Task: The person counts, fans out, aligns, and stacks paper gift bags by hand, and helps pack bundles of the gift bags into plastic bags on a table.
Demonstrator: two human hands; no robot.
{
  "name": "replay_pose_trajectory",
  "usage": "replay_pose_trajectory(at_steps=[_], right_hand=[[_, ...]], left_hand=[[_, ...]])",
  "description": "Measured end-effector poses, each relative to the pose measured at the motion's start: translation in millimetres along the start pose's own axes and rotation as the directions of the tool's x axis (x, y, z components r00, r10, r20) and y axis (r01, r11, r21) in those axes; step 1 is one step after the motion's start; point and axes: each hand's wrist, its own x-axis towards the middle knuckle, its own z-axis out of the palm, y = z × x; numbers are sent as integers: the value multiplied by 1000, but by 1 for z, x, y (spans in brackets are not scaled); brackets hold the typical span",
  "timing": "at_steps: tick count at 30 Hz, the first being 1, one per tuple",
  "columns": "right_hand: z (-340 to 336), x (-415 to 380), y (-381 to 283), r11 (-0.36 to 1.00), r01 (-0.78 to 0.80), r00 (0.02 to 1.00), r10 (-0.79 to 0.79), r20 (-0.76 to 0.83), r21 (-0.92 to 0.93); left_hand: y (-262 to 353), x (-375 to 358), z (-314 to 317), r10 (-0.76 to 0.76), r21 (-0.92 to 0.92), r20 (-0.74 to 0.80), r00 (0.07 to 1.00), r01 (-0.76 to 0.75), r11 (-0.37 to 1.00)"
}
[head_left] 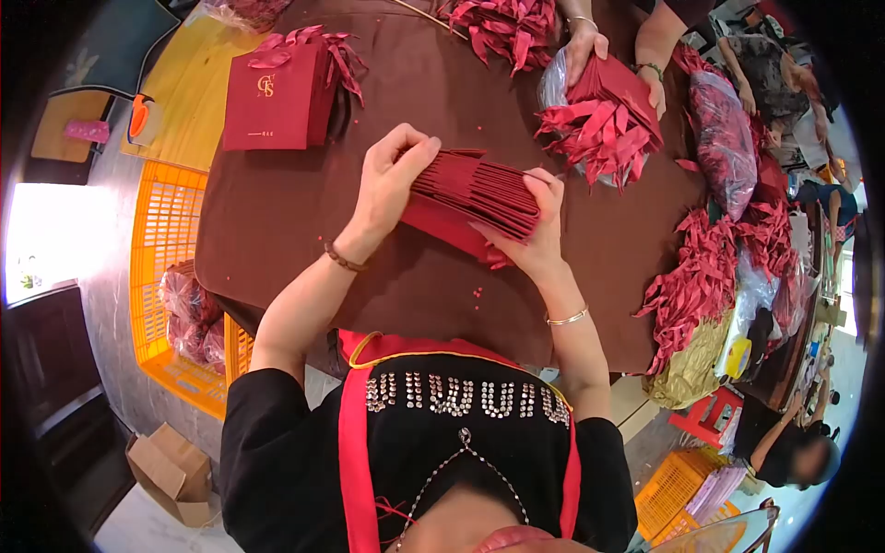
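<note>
Both hands grip a stack of folded dark red paper gift bags (479,189) above the brown-covered table (415,304). My left hand (395,177) is closed round the stack's left end, thumb on top. At the right end, my right hand (539,226) clasps it with the thumb over the upper corner. The bags' layered edges face up, and a little red ribbon shows under the right side. On the table to the upper left, a red gift bag (277,97) with a gold logo and ribbon stands apart from my hands.
Across the table, another person's hands (583,46) hold ribboned red bags (604,120) in clear plastic. Red ribbon bundles (691,276) line the right edge. An orange crate (166,276) with wrapped bundles stands at left, near a cardboard box (171,470). Orange-handled scissors (138,120) lie upper left.
</note>
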Motion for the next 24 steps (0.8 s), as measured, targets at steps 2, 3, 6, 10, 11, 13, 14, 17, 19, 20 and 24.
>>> replay_pose_trajectory(at_steps=[2,3,6,10,11,13,14,17,19,20,24], right_hand=[[5,-1,5,995,20,999,-17,-38,98],[6,-4,5,981,32,997,-18,-73,192],[1,-9,4,986,34,999,-27,-45,162],[-3,-7,4,993,23,1000,-23,-3,114],[-2,-6,6,990,36,999,-37,4,138],[0,-3,7,986,51,999,-52,5,158],[0,-3,6,991,11,1000,-12,6,133],[-1,-7,0,994,-45,999,47,-12,99],[-9,-11,-6,1000,-12,1000,12,-18,-4],[-14,-18,-6,999,-26,1000,25,5,25],[-48,-21,-23,969,-226,962,207,177,99]], left_hand=[[7,3,2,37,8,-4,999,-37,999],[9,1,4,63,13,-3,998,-63,998],[20,4,2,370,464,140,918,-391,795],[58,5,3,350,697,538,767,-638,327],[64,3,5,285,687,636,717,-694,215],[64,1,10,205,699,679,706,-706,118],[59,2,10,159,709,682,714,-699,100],[52,6,11,120,706,691,713,-701,104],[54,3,12,64,740,661,748,-664,111],[53,3,12,66,735,666,743,-668,112],[50,4,11,123,698,700,703,-711,84]])
